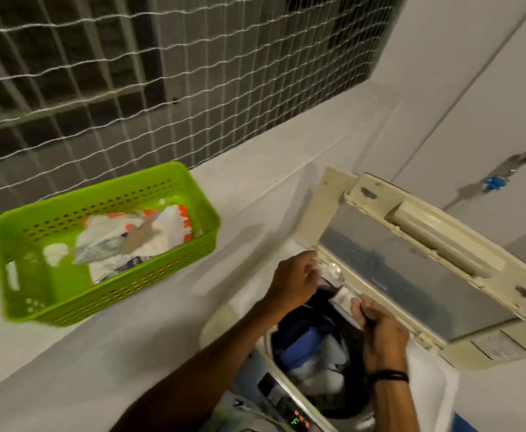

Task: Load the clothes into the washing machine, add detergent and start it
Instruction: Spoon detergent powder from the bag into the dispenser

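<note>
The head camera is looking down on a top-loading washing machine (216, 325) standing at the lower right, just beside a pale grey surface (115, 353). Its cream body is looking yellowed and worn. Its lid (411, 269), a cream frame around a grey glass pane, is standing open and leaning back toward the wall. The clothes (311, 347) are lying inside the tub: dark blue and black pieces are sitting toward the back, and a blue piece and a white piece are lying toward the front. A control panel (286, 406) with small red and green lights glowing is showing at the front edge. A small white drawer (344, 296) is sticking out at the back rim of the opening, just under the lid.

Both hands are reaching over the tub. The left hand (293, 282) is hovering at the back left corner of the opening with its fingers curled. Motion is blurring it, so I cannot tell whether it is holding anything. The right hand (380, 335), wearing a black wristband (388, 376), is curling its fingers at the near end of the drawer. Whether it is gripping the drawer or only touching it I cannot tell.

A green plastic basket (22, 244) is sitting on the surface to the left, well apart from the machine, and is holding crumpled white, orange and blue packets (137, 241). White netting (99, 73) is stretching across a barred window behind it.
</note>
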The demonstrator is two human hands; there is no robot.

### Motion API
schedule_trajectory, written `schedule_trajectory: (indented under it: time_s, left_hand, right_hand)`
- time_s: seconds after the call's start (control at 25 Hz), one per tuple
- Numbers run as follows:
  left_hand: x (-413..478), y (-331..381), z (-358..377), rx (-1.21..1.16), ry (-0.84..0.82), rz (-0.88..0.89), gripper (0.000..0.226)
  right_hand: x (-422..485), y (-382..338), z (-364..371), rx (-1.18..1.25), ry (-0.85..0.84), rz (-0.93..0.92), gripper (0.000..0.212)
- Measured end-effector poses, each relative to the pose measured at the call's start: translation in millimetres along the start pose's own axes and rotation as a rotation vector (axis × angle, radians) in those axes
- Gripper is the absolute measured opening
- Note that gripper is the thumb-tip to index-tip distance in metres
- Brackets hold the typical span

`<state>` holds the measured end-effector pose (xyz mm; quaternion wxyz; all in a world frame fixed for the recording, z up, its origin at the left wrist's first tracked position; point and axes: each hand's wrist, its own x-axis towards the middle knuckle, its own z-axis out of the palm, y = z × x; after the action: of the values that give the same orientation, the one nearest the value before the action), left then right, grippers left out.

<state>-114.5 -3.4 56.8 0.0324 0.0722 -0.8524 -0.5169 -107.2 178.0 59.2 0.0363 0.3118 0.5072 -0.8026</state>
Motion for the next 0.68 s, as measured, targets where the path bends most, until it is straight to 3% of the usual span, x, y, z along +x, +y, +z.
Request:
schedule_trajectory:
  time_s: [0.2, 0.32, 0.4, 0.56, 0.68]
  left_hand:
    - [-49.7, 43.0, -124.4, -0.122, 0.390, 0.133, 0.033]
    - [-92.5, 52.9, -197.8, 0.031, 0.700, 0.217, 0.026]
    - [-116.2, 43.7, -240.9, 0.239, 0.817, 0.169, 0.023]
    - [-133.4, -5.0, -294.9, 0.630, 0.642, -0.107, 0.037]
    - [-132.5, -20.7, -298.9, 0.678, 0.693, -0.138, 0.019]
  right_hand:
    - [-43.8, -11.6, 78.4, -0.129, -0.327, 0.053, 0.016]
    - [-81.3, -12.8, 126.3, -0.257, -0.561, 0.005, 0.018]
    - [-107.1, -11.1, 156.5, -0.321, -0.722, -0.082, 0.019]
    - [-132.9, 0.1, 210.6, -0.567, -0.933, -0.405, 0.021]
    - [-135.7, 16.3, 245.5, -1.043, -0.887, -0.934, 0.018]
